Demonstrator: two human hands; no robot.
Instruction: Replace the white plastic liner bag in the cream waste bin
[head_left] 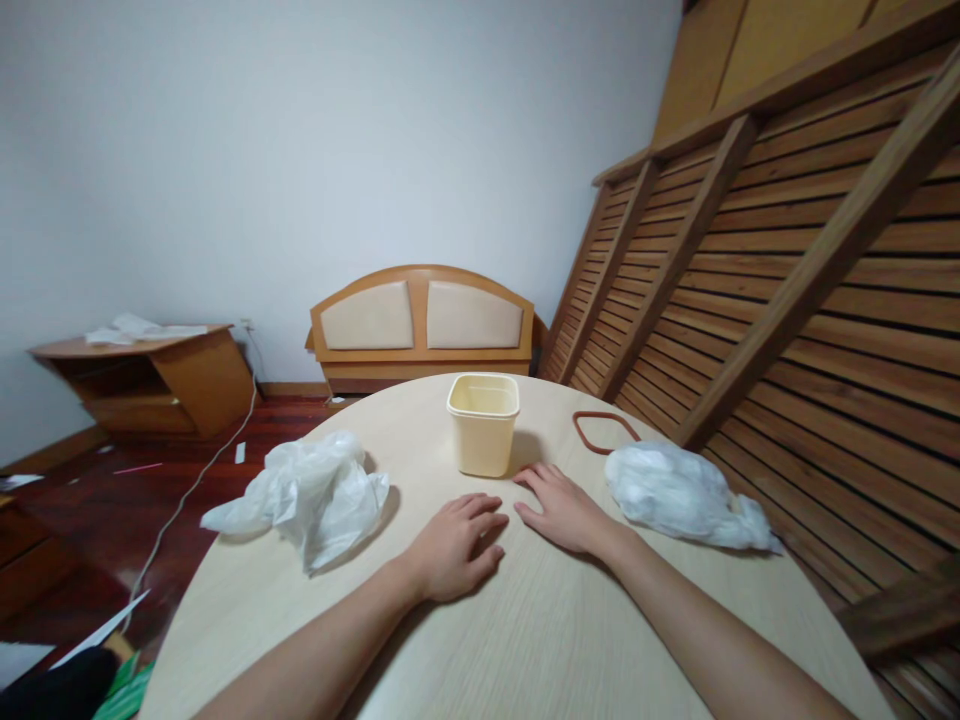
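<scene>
A pale yellow plastic bin point(484, 440) stands upright on the round wooden table point(480, 640), its mouth uncovered. Just in front of it, my left hand point(459, 548) rests on the tabletop with fingers apart and nothing in it. My right hand point(559, 508) lies beside it, fingers spread, the fingertips close to the bin's lower right corner. Left of the hands is a crumpled white plastic bag point(311, 495). To the right lies a bunched white plastic bag point(682, 490), and behind that a brown rounded-square ring point(604, 432) lies flat.
Beyond the table stands a headboard point(424, 320) against the wall. A large slatted wooden frame point(750, 300) leans along the right side, close to the table edge. A low cabinet point(165, 385) with white sheets on top is at the left; a cable point(199, 480) runs over the floor.
</scene>
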